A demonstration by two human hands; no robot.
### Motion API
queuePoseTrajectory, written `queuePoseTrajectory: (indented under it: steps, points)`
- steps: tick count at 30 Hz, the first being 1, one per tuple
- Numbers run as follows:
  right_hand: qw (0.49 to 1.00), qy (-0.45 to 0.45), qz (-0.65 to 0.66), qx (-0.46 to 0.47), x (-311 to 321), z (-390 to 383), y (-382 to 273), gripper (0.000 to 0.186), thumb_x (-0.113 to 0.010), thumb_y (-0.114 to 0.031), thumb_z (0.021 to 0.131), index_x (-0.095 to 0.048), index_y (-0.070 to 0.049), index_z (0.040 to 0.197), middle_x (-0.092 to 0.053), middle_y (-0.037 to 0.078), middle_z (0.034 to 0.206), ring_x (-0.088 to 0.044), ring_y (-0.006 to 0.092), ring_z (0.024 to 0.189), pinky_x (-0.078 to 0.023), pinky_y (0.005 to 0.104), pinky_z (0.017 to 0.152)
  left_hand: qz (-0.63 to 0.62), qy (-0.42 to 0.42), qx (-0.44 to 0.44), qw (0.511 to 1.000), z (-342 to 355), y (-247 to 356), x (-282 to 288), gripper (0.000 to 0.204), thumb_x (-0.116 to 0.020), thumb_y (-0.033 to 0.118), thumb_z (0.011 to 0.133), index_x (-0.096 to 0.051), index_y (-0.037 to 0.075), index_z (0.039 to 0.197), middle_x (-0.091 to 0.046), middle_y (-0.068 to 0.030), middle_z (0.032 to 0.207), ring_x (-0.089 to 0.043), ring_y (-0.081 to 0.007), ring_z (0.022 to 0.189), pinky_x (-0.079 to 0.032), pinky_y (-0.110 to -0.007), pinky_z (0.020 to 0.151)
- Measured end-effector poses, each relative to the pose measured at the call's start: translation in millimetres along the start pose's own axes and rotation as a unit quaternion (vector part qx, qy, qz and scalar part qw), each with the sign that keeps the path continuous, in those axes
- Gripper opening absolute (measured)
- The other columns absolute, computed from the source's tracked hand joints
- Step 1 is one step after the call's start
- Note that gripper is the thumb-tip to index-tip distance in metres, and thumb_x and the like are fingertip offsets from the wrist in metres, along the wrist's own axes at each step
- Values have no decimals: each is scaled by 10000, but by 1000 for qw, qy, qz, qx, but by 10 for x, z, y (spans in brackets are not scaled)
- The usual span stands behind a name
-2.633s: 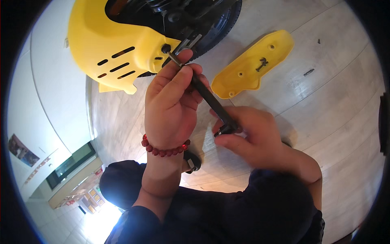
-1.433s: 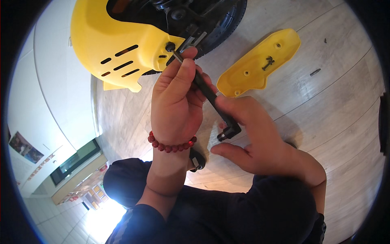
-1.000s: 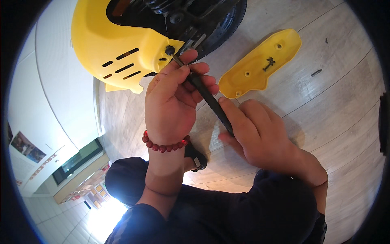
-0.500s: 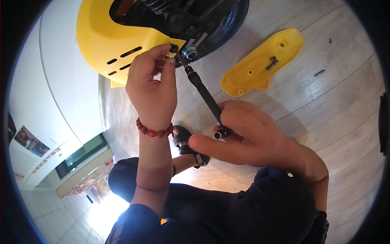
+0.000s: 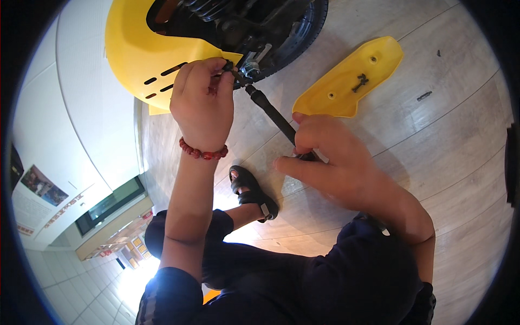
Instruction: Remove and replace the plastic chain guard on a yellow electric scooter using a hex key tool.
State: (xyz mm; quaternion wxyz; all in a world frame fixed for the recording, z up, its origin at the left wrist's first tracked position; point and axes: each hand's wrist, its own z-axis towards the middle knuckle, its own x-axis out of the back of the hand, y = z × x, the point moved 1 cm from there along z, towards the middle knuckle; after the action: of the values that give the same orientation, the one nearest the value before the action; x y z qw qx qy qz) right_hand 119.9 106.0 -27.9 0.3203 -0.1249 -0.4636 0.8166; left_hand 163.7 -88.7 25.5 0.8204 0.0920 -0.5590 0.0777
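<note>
In the head view, a yellow shell [image 5: 127,49] with long slots fills the upper left, curving around dark machinery [image 5: 230,27] and a black tyre [image 5: 306,46]. The left hand [image 5: 201,105], wearing a red beaded bracelet [image 5: 203,151], stands in front of the shell and covers part of the slots. Its thumb and forefinger are pinched together on a black fastener [image 5: 228,65] at the shell's corner; the other fingers are curled, and the exact contact is partly hidden.

A driver [image 5: 276,120] with a dark handle slants from that corner down toward the right, its metal end at or just beside the fastener. The right hand [image 5: 338,162] is partly closed around the handle's rear end, thumb on one side and fingers on the other, hiding most of that end. In the picture this hand also overlaps the near end of a yellow cover [image 5: 338,81].

The cover lies hollow side up on the plank floor [image 5: 449,141], like a shallow tray, with a small heap of dark screws [image 5: 360,82] inside. Well to its right lie a slim dark piece [image 5: 424,96] and a smaller dark bit [image 5: 439,53]. A sandalled foot [image 5: 248,197] rests below the driver.
</note>
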Motion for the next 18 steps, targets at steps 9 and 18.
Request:
queuePoseTrajectory:
  steps: [9, 18]
  points:
    - [987, -84, 65, -117, 145, -32, -93, 196, -661, -37, 664, -610, -57, 852, -469, 88, 863, -503, 260, 860, -440, 376, 885, -55, -6, -62, 997, -56, -31, 28, 160, -648, -18, 712, -594, 0, 862, -605, -96, 806, -597, -172, 618, -495, -250, 581]
    - [985, 87, 113, -99, 574, -213, 58, 41, -629, -26, 755, -627, -19, 795, -453, 77, 833, -500, 160, 732, -474, 328, 800, -72, -108, -50, 990, -134, 335, 60, 205, -657, 17, 706, -579, 36, 894, -582, -92, 798, -574, -195, 655, -464, -285, 587]
